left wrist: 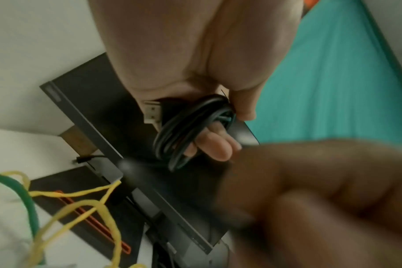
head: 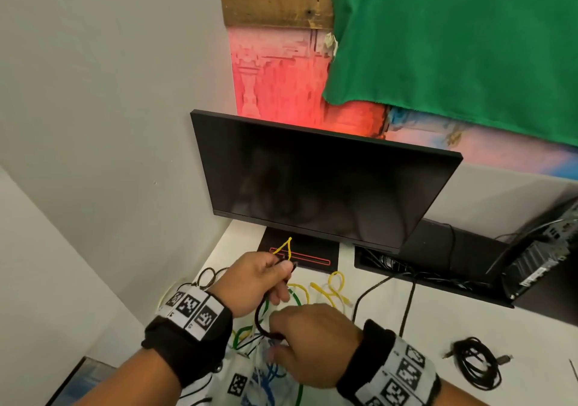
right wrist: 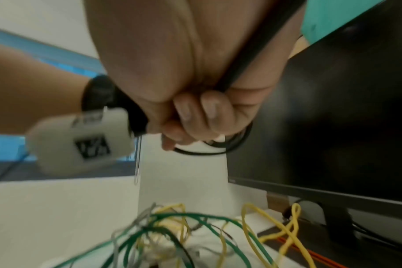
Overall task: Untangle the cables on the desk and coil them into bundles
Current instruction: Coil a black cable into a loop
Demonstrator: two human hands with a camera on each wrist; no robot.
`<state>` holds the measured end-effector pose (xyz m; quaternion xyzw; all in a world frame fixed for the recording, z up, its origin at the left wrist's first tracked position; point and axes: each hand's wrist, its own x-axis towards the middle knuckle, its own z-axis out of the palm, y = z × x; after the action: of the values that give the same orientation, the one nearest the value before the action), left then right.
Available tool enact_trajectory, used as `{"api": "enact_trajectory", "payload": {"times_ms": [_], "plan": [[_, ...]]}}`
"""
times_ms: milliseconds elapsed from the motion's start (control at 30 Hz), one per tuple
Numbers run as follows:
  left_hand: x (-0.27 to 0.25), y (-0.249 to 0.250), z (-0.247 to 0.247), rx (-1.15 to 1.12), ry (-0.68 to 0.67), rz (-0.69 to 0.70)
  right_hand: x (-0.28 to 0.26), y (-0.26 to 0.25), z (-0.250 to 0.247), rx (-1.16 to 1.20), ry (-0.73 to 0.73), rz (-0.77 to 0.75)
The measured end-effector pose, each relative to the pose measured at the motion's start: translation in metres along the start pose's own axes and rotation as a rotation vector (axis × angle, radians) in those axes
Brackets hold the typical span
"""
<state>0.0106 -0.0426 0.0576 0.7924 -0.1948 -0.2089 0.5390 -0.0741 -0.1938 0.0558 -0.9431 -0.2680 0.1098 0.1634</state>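
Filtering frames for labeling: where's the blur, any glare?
Head view: mostly sharp, wide-angle bending, monitor dark, no glare. Left wrist view: right hand a blurred foreground mass; black cable readable. Right wrist view: cable tangle smeared.

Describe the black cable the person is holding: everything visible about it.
The black cable is thin and smooth, with a rubbery-looking sheath. Part of it is wound into several loops that the left hand grips, above the desk in front of the monitor; a pale metal plug shows beside the loops in the left wrist view. From there a loose length curves down to the right hand, whose fingers curl round it, just above the tangle of yellow, green and blue cables.
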Motion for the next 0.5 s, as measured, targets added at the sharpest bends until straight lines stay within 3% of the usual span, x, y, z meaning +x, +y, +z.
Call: {"api": "enact_trajectory", "payload": {"times_ms": [133,267,367,500], "plan": [[-0.012,0.004,-0.001,0.179,-0.093,0.041,-0.013,0.008,-0.026,0.072,0.3,-0.071],[-0.022,0.012,0.005,0.118,-0.133,0.064,-0.006,0.031,-0.036,-0.042,0.493,0.163],[-0.022,0.019,0.007,0.005,-0.13,0.098,-0.002,0.032,-0.028,-0.014,0.459,0.279],[-0.024,0.022,0.007,-0.156,-0.071,-0.024,-0.001,0.031,-0.028,0.422,0.27,0.074]]}}
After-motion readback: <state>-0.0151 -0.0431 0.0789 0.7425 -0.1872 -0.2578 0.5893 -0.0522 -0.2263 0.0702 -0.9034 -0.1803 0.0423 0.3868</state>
